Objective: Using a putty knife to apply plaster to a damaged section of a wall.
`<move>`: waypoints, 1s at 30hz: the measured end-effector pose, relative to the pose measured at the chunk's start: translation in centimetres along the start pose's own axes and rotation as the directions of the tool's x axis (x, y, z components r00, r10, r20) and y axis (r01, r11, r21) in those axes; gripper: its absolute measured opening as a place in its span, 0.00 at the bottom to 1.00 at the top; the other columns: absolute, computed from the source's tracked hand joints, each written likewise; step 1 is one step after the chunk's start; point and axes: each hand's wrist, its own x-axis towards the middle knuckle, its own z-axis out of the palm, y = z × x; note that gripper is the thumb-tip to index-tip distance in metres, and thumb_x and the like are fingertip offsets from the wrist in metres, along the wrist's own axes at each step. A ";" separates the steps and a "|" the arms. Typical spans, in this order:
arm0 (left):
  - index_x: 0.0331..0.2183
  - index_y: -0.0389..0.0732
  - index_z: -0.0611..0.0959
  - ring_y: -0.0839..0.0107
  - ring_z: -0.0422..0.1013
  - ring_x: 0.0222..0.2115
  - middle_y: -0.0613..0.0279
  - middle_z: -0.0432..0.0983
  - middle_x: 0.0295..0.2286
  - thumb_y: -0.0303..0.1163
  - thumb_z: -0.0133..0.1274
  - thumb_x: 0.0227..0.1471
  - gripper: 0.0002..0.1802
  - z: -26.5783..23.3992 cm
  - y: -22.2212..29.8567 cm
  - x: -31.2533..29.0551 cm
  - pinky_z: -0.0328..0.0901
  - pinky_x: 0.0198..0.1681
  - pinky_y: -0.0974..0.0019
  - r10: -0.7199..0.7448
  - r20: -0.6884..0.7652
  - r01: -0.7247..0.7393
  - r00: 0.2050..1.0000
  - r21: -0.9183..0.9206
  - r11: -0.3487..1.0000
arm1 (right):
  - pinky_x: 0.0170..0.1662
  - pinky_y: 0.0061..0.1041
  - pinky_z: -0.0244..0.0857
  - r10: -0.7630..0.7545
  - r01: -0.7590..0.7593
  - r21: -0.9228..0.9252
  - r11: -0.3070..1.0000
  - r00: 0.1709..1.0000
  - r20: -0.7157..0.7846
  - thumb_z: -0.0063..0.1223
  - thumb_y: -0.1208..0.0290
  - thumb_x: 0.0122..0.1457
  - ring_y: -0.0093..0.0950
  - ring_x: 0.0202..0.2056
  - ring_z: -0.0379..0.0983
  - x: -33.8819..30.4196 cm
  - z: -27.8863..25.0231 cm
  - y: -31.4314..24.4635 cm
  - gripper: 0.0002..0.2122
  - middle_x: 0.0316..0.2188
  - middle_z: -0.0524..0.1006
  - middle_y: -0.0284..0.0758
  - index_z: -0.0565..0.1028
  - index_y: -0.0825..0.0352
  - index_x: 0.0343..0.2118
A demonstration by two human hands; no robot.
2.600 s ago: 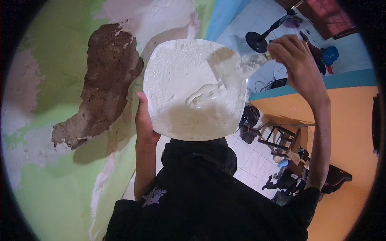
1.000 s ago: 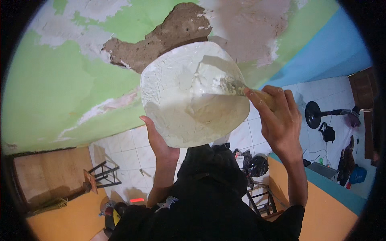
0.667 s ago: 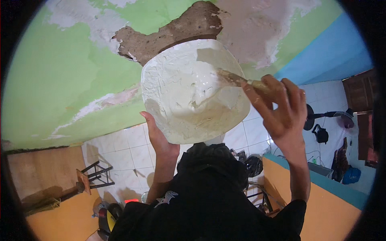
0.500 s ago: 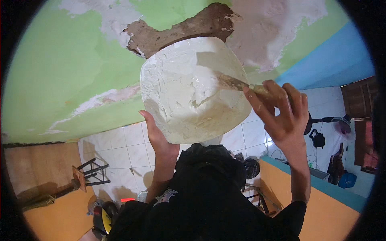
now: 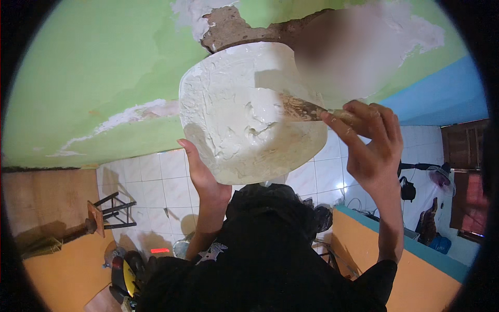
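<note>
A rounded, square white tray (image 5: 296, 164) is held up in front of me, close to the wall. White filler paste (image 5: 223, 106) coats its inside, with a wet, ridged mound near the middle. My left hand (image 5: 208, 182) grips the tray's near-left edge, thumb up along the rim; its other fingers are hidden beneath. Between the thumb and fingers of my right hand (image 5: 379, 148) is the handle of a putty knife (image 5: 304, 108). Its smeared blade points left, with the tip in or against the paste at the mound's right side.
Ahead is a green wall (image 5: 130, 67) with whitish patches and a bare brown patch (image 5: 228, 31) behind the tray. An orange partition (image 5: 384, 255) with a teal top stands at right. Below left, a stool (image 5: 112, 212) stands on the white tiled floor (image 5: 174, 192). A fan (image 5: 439, 177) is far right.
The view has shifted, so the wall patches sit farther right and higher. The putty knife's blade has turned to show more of its flat face. Both hands keep their holds.
</note>
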 end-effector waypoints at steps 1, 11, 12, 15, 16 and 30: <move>0.63 0.39 0.55 0.61 0.58 0.59 0.57 0.58 0.59 0.58 0.33 0.63 0.39 -0.7 0.5 0.1 0.54 0.62 0.57 0.005 0.014 -0.005 1.000 0.019 1.000 | 0.33 0.30 0.66 -0.002 0.002 0.000 1.000 1.000 0.002 0.59 0.82 0.39 0.31 0.38 0.71 0.7 0.1 -0.4 0.22 0.36 0.76 0.31 0.83 0.50 0.39; 0.63 0.39 0.56 0.61 0.59 0.59 0.56 0.59 0.59 0.56 0.34 0.64 0.37 -6.5 5.4 0.9 0.55 0.61 0.56 0.062 -0.036 -0.061 0.997 0.014 0.998 | 0.33 0.31 0.68 0.218 -0.300 0.408 0.862 0.947 0.235 0.56 0.86 0.46 0.33 0.31 0.72 4.0 3.6 -7.5 0.16 0.32 0.76 0.36 0.81 0.60 0.38; 0.63 0.39 0.56 0.61 0.59 0.59 0.56 0.59 0.59 0.56 0.34 0.64 0.37 -7.0 6.0 1.0 0.55 0.61 0.56 0.065 -0.037 -0.064 0.997 0.013 0.998 | 0.33 0.31 0.68 0.215 -0.296 0.410 0.863 0.948 0.234 0.56 0.86 0.46 0.33 0.31 0.72 4.1 4.1 -8.2 0.16 0.32 0.76 0.36 0.81 0.60 0.38; 0.64 0.43 0.53 0.62 0.55 0.61 0.60 0.55 0.61 0.59 0.33 0.63 0.39 -8.5 7.5 1.3 0.52 0.63 0.57 0.026 -0.020 -0.025 0.999 0.035 0.999 | 0.35 0.32 0.69 0.340 -0.455 0.607 0.652 0.891 0.303 0.55 0.85 0.49 0.34 0.32 0.74 4.2 5.1 -10.0 0.15 0.33 0.77 0.37 0.80 0.62 0.40; 0.64 0.44 0.53 0.62 0.55 0.61 0.60 0.54 0.61 0.59 0.33 0.63 0.38 -9.0 7.8 1.4 0.52 0.63 0.57 0.021 -0.010 -0.021 1.000 0.021 1.000 | 0.36 0.31 0.69 0.359 -0.473 0.643 0.602 0.880 0.310 0.54 0.84 0.52 0.34 0.33 0.75 4.4 5.0 -10.6 0.14 0.33 0.77 0.39 0.80 0.63 0.42; 0.64 0.43 0.54 0.61 0.56 0.61 0.59 0.56 0.61 0.57 0.33 0.64 0.37 -10.4 8.6 0.8 0.53 0.62 0.57 -0.037 -0.019 0.037 0.999 0.010 0.999 | 0.37 0.30 0.69 0.409 -0.450 0.590 0.670 0.887 0.212 0.54 0.83 0.52 0.36 0.32 0.75 3.2 3.7 -11.3 0.15 0.32 0.77 0.39 0.78 0.65 0.43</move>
